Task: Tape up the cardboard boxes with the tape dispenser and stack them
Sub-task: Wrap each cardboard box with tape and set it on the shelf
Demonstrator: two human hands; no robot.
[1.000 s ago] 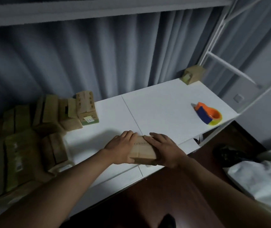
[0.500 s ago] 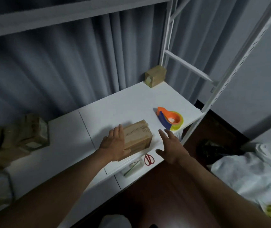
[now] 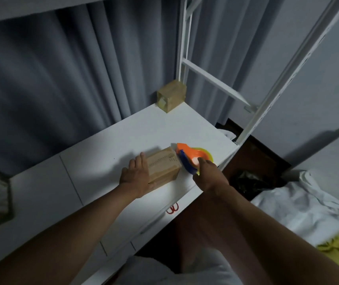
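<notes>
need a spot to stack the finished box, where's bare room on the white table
Bare white table lies between the box under the left hand and the small box at the back corner, and again left of that hand. It is crowded at the right edge, where the right hand grips the tape dispenser against the box.

dim | soft blur | wide-angle edge bending | shadows fall left

You face a white shelf [image 3: 107,153] backed by a grey curtain [image 3: 61,79]. Red scissors [image 3: 172,208] lie on the lower ledge at the shelf's front edge. A white upright [image 3: 288,75] stands at the right corner. White cloth [image 3: 300,206] and yellow cloth [image 3: 337,251] lie at lower right.
</notes>
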